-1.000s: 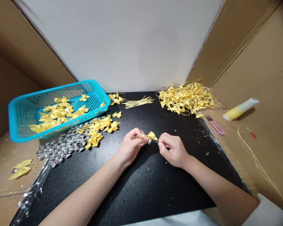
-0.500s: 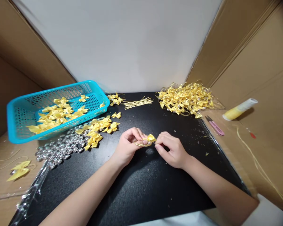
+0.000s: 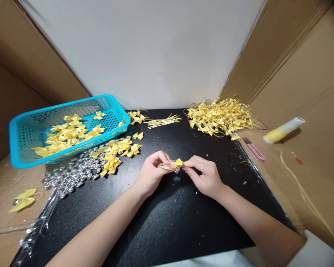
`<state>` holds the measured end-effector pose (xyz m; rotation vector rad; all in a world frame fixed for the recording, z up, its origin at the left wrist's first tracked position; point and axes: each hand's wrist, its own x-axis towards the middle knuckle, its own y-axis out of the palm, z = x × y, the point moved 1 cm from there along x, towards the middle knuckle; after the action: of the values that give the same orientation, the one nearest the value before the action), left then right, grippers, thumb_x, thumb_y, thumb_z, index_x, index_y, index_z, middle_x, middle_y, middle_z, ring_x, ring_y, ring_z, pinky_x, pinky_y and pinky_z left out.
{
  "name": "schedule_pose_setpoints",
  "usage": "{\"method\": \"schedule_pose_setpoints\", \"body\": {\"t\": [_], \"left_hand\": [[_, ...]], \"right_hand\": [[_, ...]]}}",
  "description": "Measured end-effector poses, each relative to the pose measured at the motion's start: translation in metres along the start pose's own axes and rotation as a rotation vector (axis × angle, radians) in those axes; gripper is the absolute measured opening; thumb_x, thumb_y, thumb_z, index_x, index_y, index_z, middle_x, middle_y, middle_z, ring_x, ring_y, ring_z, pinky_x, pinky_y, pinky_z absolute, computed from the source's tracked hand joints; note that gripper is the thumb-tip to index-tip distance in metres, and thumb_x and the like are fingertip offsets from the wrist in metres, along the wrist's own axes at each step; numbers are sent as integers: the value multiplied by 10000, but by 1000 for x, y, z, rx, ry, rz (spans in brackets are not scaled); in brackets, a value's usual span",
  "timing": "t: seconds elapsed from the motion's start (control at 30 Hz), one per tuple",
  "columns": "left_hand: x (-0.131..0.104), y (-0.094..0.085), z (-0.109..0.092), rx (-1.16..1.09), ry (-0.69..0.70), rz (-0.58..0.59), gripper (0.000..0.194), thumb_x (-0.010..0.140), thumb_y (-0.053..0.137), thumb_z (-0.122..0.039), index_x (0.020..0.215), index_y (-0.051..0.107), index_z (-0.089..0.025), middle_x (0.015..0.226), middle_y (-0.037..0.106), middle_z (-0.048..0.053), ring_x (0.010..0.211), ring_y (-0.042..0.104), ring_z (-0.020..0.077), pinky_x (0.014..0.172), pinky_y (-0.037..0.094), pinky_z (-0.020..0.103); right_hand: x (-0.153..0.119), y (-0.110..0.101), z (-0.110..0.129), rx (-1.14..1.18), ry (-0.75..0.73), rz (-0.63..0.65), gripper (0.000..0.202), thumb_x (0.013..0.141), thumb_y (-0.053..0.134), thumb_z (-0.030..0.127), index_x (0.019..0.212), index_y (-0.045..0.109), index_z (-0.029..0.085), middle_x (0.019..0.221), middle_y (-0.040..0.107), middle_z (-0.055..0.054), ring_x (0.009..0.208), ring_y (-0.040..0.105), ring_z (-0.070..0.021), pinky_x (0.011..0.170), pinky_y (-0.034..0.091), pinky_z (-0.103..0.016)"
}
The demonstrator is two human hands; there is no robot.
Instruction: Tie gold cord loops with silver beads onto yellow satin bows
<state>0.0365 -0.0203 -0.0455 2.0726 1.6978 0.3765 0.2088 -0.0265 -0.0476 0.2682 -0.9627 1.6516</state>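
Above the middle of the black table, my left hand pinches a yellow ribbon bow together with a loop of gold cord. Just under the bow shows a small silvery bead. From the other side, my right hand has thumb and forefinger closed at the bow's right edge, touching it. The exact bit between those right fingertips is too small to make out clearly.
At left stands a blue basket of yellow bows, beside silver beads and loose bows. Cut gold cords lie at the back. Finished-looking bows are heaped at back right, near pink snips and a tube.
My right hand's fingers have straightened somewhat and come in to the bow's right edge. The bow has shifted very slightly, and the bead beneath it now shows more.
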Motion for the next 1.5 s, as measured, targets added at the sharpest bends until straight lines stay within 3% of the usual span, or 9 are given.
{"method": "schedule_pose_setpoints", "body": {"t": [0.27,0.5,0.73,0.97,1.17,1.5], "left_hand": [[1,-5,4,19,-13,-7,282,579,849,-147,561,568,-149,598,623,-46,562,594,78,595,466,194],[1,1,4,-38,-69,-32,305,530,856,-130,550,552,-147,575,631,-50,530,593,77,562,460,188],[0,4,2,-173,-246,-44,279,541,813,-112,551,537,-148,594,637,-38,570,591,71,556,459,159],[2,2,7,-270,-387,-57,310,536,789,-70,564,494,-162,580,631,-31,543,579,67,547,474,150],[1,0,10,-320,-398,-60,279,549,790,-57,614,538,-158,607,655,-29,558,609,66,568,498,146],[3,-2,10,-304,-446,-105,264,572,781,-60,667,556,-162,643,676,-14,570,629,65,579,524,140]], "right_hand": [[0,-1,4,-24,18,-13,134,884,566,120,851,678,184,694,673,-32,609,607,-136,580,497,-253],[1,0,6,-27,47,-12,136,883,560,117,822,664,180,679,661,-30,602,597,-135,581,488,-252],[-1,1,3,18,103,-1,130,882,558,118,829,652,191,734,685,-26,647,625,-136,622,498,-248],[-2,3,-2,95,241,46,127,883,556,148,802,640,197,704,671,-3,640,625,-131,636,491,-247],[-2,5,-5,204,366,88,125,889,551,180,798,637,192,662,637,16,619,607,-119,629,479,-238],[2,1,-12,147,315,158,129,896,541,170,829,651,179,702,670,1,641,633,-125,649,499,-243]]}}
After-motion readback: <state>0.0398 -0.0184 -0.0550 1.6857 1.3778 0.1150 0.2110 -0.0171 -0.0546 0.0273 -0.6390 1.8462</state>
